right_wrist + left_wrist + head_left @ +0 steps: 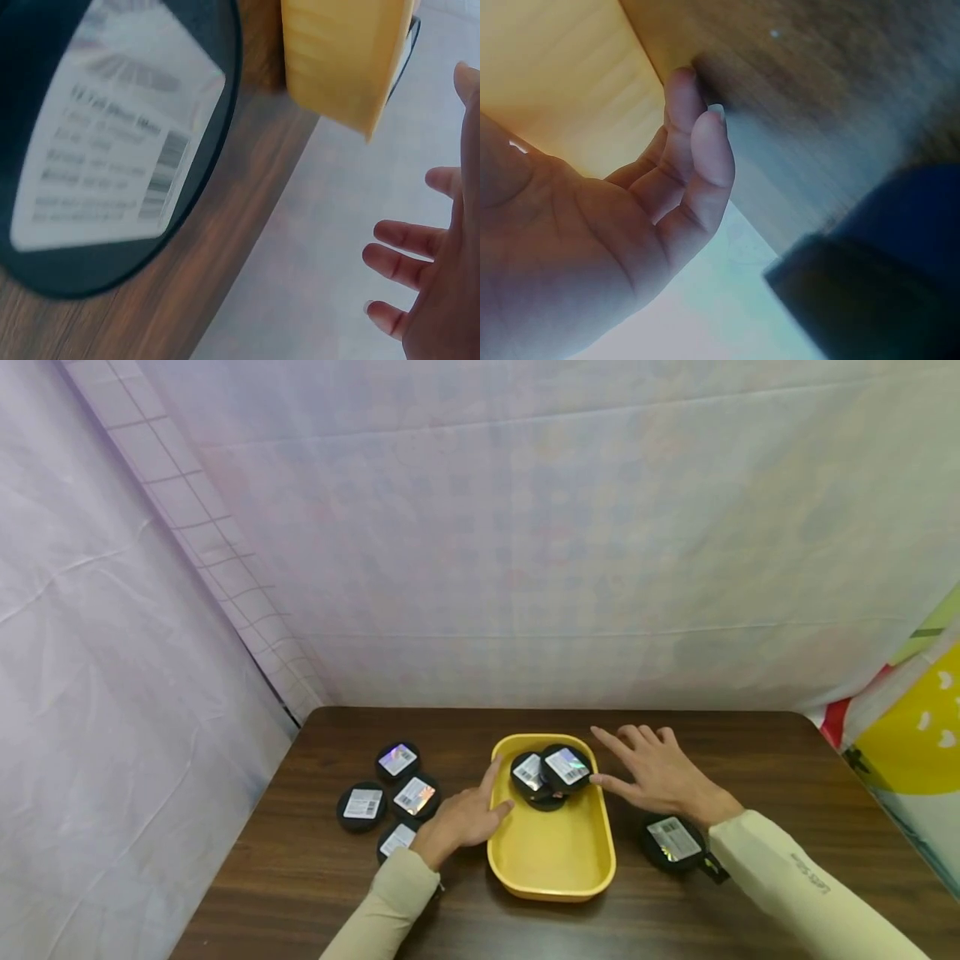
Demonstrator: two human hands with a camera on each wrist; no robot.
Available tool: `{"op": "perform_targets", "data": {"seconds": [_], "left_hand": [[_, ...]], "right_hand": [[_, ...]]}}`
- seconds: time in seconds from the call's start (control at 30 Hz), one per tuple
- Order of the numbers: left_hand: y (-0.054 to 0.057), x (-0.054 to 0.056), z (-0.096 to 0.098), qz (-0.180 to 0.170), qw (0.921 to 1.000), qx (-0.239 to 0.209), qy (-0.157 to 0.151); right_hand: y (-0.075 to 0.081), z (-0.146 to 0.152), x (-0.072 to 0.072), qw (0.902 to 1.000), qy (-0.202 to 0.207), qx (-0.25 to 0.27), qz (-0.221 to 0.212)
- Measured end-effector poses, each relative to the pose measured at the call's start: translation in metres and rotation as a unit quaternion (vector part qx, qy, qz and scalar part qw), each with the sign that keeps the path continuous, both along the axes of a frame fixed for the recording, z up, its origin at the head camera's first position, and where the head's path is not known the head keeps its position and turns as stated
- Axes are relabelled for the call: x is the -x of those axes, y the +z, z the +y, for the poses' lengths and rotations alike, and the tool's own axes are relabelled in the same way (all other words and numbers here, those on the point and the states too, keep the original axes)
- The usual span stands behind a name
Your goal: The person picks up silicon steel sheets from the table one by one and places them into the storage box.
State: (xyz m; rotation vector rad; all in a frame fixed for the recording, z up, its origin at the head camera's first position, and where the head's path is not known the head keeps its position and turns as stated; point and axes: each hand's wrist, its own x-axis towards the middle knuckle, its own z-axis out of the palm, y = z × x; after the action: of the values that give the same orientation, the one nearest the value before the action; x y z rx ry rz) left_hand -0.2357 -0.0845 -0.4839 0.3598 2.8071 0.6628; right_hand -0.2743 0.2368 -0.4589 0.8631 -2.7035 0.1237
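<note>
A yellow plastic tub [551, 860] stands on the table with several round black containers [566, 767] bearing white barcode labels, piled at its far end. My left hand [468, 817] is at the tub's left rim, index finger stretched along it and thumb over the inside. In the left wrist view its other fingers [705, 150] bend loosely beside the yellow wall. My right hand [656, 772] is spread at the far right rim, its thumb tip close to the nearest container in the tub. Nothing lies in its grasp.
Several more labelled black containers [362, 806] lie on the table left of the tub, one partly behind the left hand. Another black container [672, 842] lies to the right, close to the right sleeve. Cloth curtains [525, 568] hang behind the dark wooden table [277, 860].
</note>
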Motion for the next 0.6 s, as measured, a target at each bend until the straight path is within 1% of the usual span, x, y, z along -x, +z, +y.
{"op": "perform_targets", "data": {"seconds": [0.3, 0.47, 0.6], "left_hand": [[-0.001, 0.0, -0.001, 0.003, 1.0, -0.001, -0.001], [0.0, -0.001, -0.001, 0.002, 1.0, 0.0, -0.001], [0.001, -0.001, -0.001, 0.003, 1.0, -0.001, -0.002]], "right_hand": [[0.005, 0.019, -0.007, 0.9991, -0.034, -0.004, -0.027], [0.004, 0.03, -0.01, 0.9992, -0.034, 0.006, -0.018], [0.003, 0.036, -0.012, 0.9989, -0.039, 0.011, -0.024]]}}
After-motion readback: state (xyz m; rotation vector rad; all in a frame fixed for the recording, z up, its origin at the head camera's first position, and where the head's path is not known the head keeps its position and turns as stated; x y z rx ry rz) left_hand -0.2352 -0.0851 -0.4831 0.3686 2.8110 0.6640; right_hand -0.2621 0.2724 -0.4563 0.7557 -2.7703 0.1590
